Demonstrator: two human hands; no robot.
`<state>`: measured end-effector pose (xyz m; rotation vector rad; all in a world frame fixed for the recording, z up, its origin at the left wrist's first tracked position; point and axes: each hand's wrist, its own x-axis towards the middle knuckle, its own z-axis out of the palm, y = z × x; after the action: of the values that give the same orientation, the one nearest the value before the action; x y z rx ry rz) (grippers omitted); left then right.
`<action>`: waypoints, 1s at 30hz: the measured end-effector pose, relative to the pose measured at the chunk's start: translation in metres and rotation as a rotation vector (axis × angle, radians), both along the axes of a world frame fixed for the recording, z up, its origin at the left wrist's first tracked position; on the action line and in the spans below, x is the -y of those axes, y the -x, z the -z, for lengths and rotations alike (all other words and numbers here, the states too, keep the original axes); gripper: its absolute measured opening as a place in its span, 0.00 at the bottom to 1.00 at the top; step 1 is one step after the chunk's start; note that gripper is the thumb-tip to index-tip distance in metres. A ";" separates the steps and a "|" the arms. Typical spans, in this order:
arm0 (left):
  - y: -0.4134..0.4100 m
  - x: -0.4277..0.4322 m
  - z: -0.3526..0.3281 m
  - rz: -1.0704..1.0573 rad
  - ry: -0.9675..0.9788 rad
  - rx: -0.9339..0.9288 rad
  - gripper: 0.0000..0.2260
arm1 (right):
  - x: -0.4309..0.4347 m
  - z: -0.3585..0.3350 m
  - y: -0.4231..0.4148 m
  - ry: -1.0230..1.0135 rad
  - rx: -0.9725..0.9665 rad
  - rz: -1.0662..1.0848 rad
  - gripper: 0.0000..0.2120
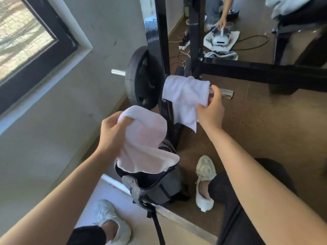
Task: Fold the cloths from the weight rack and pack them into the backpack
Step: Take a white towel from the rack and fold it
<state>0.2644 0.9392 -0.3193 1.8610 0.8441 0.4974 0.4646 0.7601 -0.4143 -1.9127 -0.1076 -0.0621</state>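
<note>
A white cloth (184,96) hangs over the chrome peg (223,93) of the black weight rack (163,50). My right hand (210,110) pinches its right edge just below the peg. My left hand (110,131) grips a second, pale pink-white cloth (145,144), which droops over the open mouth of the grey and black backpack (159,184). The backpack stands upright on the floor against the rack's foot, between my two feet.
A black weight plate (141,80) sits on the rack's left peg. A grey wall and dark-framed window (26,41) lie to the left. Behind the rack another person's hand (222,20) reaches to items on a white bag (221,39) among cables. My shoes (205,183) flank the backpack.
</note>
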 end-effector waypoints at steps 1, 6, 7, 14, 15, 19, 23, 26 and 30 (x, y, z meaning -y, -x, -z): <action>0.007 0.002 0.002 0.008 0.010 -0.003 0.07 | 0.000 -0.001 0.002 0.016 -0.013 -0.009 0.31; 0.033 0.014 0.002 0.082 0.077 -0.018 0.07 | 0.001 -0.006 0.025 0.235 -0.019 0.082 0.41; 0.038 0.016 0.000 0.116 0.084 -0.017 0.07 | 0.001 -0.009 0.036 0.219 0.008 0.078 0.40; 0.091 0.021 -0.010 0.438 0.211 0.019 0.07 | 0.008 -0.048 0.145 -0.095 -0.176 -0.854 0.27; 0.101 0.022 -0.010 0.481 0.253 0.042 0.08 | 0.010 -0.050 0.158 -0.094 -0.180 -0.917 0.26; 0.144 0.027 0.002 0.503 0.217 0.079 0.13 | 0.022 -0.056 0.196 -0.075 -0.243 -1.042 0.18; 0.185 0.027 0.021 0.514 0.076 0.029 0.10 | 0.034 -0.051 0.226 0.007 -0.326 -1.178 0.13; 0.209 0.031 0.045 0.459 -0.033 -0.024 0.07 | 0.034 -0.044 0.243 0.043 -0.390 -1.210 0.10; 0.235 0.041 0.082 0.375 -0.030 -0.063 0.04 | 0.032 -0.023 0.255 0.267 -0.323 -1.231 0.11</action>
<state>0.0292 0.8982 -0.4011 2.0121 0.5103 0.2185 0.2096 0.7277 -0.3912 -1.7868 -1.0762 1.1162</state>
